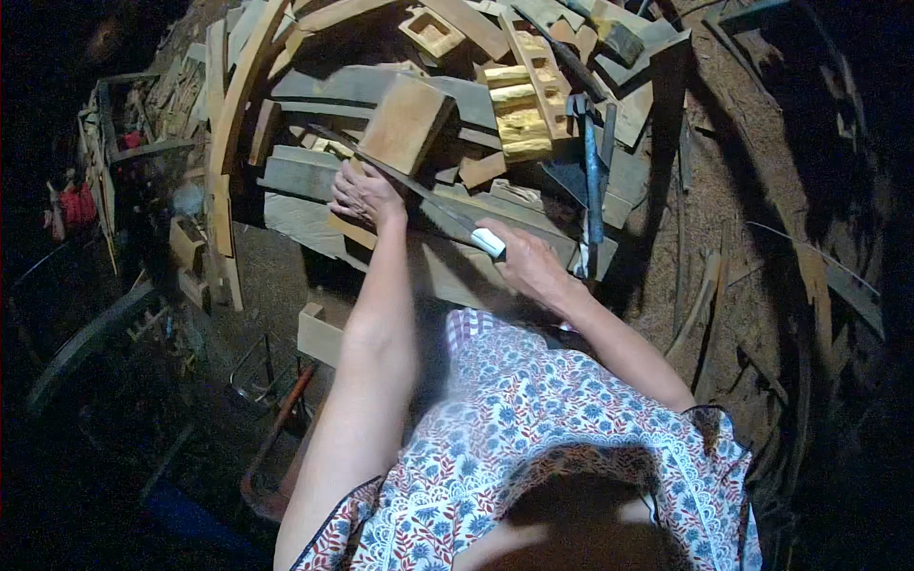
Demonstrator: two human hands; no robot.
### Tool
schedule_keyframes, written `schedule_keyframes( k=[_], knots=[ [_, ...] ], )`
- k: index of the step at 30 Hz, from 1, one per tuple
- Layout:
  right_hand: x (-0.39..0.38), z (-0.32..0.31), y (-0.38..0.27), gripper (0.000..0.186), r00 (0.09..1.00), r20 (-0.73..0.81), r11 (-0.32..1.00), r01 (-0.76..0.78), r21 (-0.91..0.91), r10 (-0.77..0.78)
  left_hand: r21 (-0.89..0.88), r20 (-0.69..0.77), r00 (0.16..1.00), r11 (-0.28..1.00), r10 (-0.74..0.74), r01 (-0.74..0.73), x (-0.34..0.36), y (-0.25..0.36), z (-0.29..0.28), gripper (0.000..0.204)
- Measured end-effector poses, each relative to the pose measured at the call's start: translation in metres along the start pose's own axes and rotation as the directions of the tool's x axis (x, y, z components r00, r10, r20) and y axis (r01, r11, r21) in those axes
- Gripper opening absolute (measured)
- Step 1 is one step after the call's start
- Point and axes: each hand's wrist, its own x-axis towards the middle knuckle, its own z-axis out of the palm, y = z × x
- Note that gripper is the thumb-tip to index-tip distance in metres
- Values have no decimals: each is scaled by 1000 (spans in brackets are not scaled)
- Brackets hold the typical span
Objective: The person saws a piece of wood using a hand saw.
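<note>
My right hand (528,262) is closed round the white handle (488,243) of a long-bladed saw (428,197), whose blade slants up-left across the lower side of a light wooden block (405,119). Just below that block, my left hand (369,198) has its fingers bent over a piece of wood beside the blade; exactly how much it grips is partly hidden. Weathered grey boards (303,176) lie under both pieces, with smaller offcuts (481,169) around them.
Yellow carved wooden pieces (514,133) and blue-handled tools (595,167) lie to the right of the block. Curved planks (233,133) stand at left, loose strips (705,314) lie on the dirt floor at right, and a red-tubed metal object (286,414) is low at left.
</note>
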Motion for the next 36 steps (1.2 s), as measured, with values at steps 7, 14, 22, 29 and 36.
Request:
schedule_keyframes(
  k=[7,14,22,29,36],
  knots=[
    [-50,-14,-1,58,996,44,994,-76,-83,80,76,-93,995,997,34,-27,-2,-15,8,37],
    [-19,-6,4,51,996,-82,998,26,-58,-31,57,-61,996,996,70,-67,1,-8,-2,35],
    [-33,1,5,54,998,-59,1000,-8,-9,8,59,-42,999,998,13,-10,-2,-20,-4,31],
    [-64,-13,12,56,994,-62,996,-90,-3,89,94,-85,993,992,87,-79,0,-7,-4,31],
    [9,13,7,43,988,-140,997,61,-37,-66,60,-84,993,995,85,-81,1,-4,4,30]
  ],
)
